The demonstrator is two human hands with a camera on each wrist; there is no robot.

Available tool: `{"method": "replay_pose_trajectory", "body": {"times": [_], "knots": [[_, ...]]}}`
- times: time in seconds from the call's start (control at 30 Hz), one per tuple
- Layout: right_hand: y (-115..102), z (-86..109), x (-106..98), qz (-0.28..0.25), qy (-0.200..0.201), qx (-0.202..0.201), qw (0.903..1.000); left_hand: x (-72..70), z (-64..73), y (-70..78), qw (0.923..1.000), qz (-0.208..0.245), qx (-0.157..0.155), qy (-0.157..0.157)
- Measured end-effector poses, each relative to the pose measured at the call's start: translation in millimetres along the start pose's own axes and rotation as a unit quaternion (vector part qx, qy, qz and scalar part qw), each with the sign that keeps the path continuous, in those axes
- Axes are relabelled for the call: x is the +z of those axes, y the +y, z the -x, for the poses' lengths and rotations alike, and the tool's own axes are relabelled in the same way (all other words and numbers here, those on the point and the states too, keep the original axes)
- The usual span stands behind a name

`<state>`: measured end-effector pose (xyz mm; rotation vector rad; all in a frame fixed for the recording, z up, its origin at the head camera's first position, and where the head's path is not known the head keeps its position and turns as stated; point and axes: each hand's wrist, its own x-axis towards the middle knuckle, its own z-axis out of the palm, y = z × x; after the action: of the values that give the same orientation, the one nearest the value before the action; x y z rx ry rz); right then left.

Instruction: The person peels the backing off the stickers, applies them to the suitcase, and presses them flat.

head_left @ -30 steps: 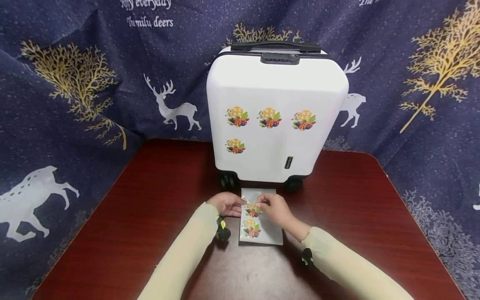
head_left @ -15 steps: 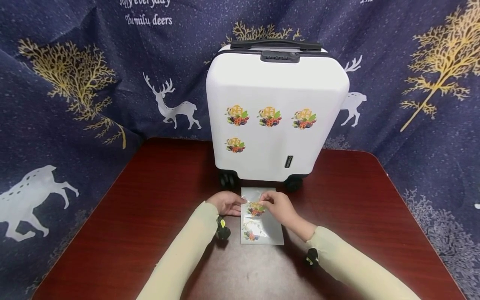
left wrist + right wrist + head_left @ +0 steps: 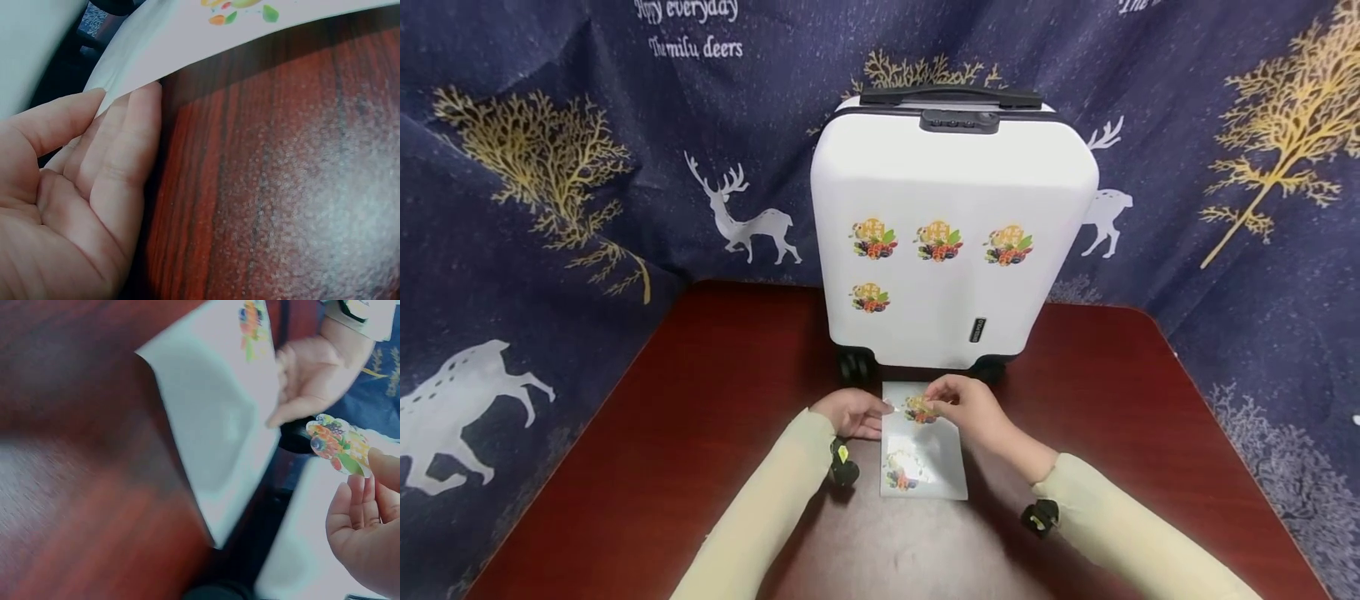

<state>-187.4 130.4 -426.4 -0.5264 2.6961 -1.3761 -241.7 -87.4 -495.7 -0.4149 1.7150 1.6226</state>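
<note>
My left hand [image 3: 853, 413] pinches the left edge of a white sticker sheet [image 3: 938, 462] between thumb and fingers; the left wrist view shows the sheet's edge [image 3: 156, 56] in that grip. A fruit sticker [image 3: 917, 410] is pinched by the thumb and fingers of my right hand [image 3: 968, 408], above the upper part of the sheet. Seen in the right wrist view, this sticker [image 3: 337, 445] is off the backing, fruit print showing. One fruit sticker [image 3: 901, 472] lies on the lower left of the sheet, partly washed out by glare.
A white suitcase [image 3: 951, 300] stands upright behind the sheet on black wheels [image 3: 856, 365]. Its front bears three fruit stickers in a row and one sticker [image 3: 870, 298] below the left one. The reddish-brown table [image 3: 737, 358] meets a blue deer-patterned cloth [image 3: 647, 167] behind.
My right hand has lifted the upper sticker off the sheet and moved slightly up and right with it. The left hand has kept its grip on the sheet's edge.
</note>
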Motion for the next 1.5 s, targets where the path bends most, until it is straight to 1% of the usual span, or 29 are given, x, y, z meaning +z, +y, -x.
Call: {"method": "replay_pose_trajectory", "body": {"times": [0.17, 0.33, 0.47, 0.57, 0.77, 0.8, 1.0, 1.03, 1.2, 1.5], "knots": [[-7, -2.6, -10, 0.001, 0.004, -0.01, 0.9999, 0.2, 1.8, -4.0, 1.0, 0.001, 0.0, -0.001], [-18, -6.8, -21, 0.009, 0.024, 0.002, 0.9997, 0.4, 3.9, -2.2, 1.0, 0.0, 0.007, 0.001], [-24, -9.9, -29, 0.024, 0.036, 0.003, 0.999, 1.0, 4.8, -0.4, 0.9999, 0.004, 0.009, -0.002], [-27, -11.3, -34, 0.034, 0.047, -0.002, 0.9983, 1.8, 3.9, -1.9, 0.9999, 0.004, 0.012, -0.004], [-37, -17.4, -41, 0.038, 0.058, 0.004, 0.9976, 0.3, 0.0, -3.4, 0.9999, -0.001, 0.011, -0.002], [-39, -18.7, -42, 0.041, 0.06, 0.006, 0.9973, -2.2, -2.9, -4.1, 0.9998, 0.001, 0.014, -0.013], [-48, -24.4, -52, 0.053, 0.065, 0.022, 0.9962, -0.4, 0.7, -0.8, 0.9999, -0.002, 0.012, -0.01], [-50, -25.4, -54, 0.054, 0.065, 0.023, 0.9961, 2.3, 4.0, 0.8, 1.0, -0.004, 0.009, 0.001], [-56, -30.5, -59, 0.052, 0.064, 0.029, 0.9962, 2.1, 5.9, 1.9, 1.0, 0.0, 0.007, 0.003], [-64, -37.1, -65, 0.051, 0.069, 0.034, 0.9958, 0.8, 2.8, 2.4, 1.0, 0.007, 0.001, 0.002]]}}
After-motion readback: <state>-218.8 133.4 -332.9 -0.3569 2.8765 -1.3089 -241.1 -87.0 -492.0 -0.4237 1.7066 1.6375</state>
